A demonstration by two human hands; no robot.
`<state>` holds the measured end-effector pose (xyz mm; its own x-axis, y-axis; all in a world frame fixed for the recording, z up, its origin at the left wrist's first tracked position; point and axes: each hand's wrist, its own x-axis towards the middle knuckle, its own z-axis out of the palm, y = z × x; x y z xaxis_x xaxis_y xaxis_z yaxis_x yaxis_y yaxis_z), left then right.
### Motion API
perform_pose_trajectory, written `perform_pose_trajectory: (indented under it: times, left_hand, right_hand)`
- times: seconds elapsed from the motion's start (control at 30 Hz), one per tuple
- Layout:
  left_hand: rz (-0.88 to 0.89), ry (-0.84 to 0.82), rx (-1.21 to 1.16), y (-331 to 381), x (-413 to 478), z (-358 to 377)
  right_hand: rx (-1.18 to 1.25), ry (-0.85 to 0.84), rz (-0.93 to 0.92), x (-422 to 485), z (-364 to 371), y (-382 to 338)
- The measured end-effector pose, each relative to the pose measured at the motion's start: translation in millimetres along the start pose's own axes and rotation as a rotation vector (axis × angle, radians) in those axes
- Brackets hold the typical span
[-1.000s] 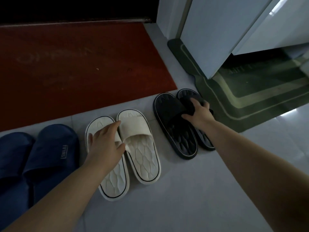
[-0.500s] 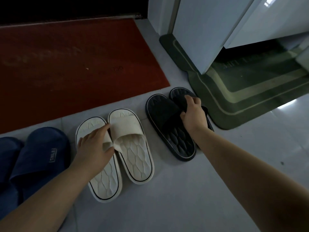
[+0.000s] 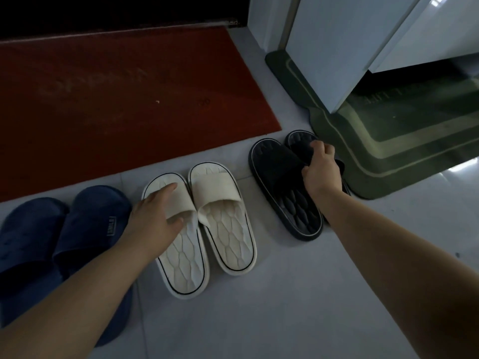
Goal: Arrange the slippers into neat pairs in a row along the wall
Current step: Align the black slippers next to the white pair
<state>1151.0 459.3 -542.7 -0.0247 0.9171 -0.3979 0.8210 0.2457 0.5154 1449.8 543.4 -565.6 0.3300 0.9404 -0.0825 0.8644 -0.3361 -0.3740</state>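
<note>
A red mat (image 3: pixel 124 99) and a green mat (image 3: pixel 388 141) lie on grey tiles (image 3: pixel 272 307).

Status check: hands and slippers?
Left hand flat on left white slipper strap. Right hand grips rightmost black slipper strap. Green mat edge beside it.

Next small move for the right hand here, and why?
Probably ease the right black slipper slightly away from the green mat, keeping it beside the left black slipper. The right hand grips its strap, and its outer edge seems to touch the mat; its heel is out of sight.
</note>
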Motion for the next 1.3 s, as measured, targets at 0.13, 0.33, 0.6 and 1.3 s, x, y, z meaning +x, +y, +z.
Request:
perform_pose_trajectory:
  times: [0.13, 0.33, 0.6, 1.3]
  left_hand:
    - [-0.004, 0.0, -0.012, -5, 0, -3]
    - [-0.086, -0.023, 0.012, -14, -1, -7]
    - [-0.215, 0.005, -0.06, -25, 5, 0]
    - [-0.133, -0.107, -0.06, -49, 9, -52]
  right_hand:
    - [-0.185, -0.099, -0.051, -6, 1, -7]
    - [-0.427, -0.212, -0.353, -45, -11, -53]
    - [-0.19, -0.559, -0.335, -78, 47, -67]
    - [-0.074, -0.398, -0.555, -108, 35, -110]
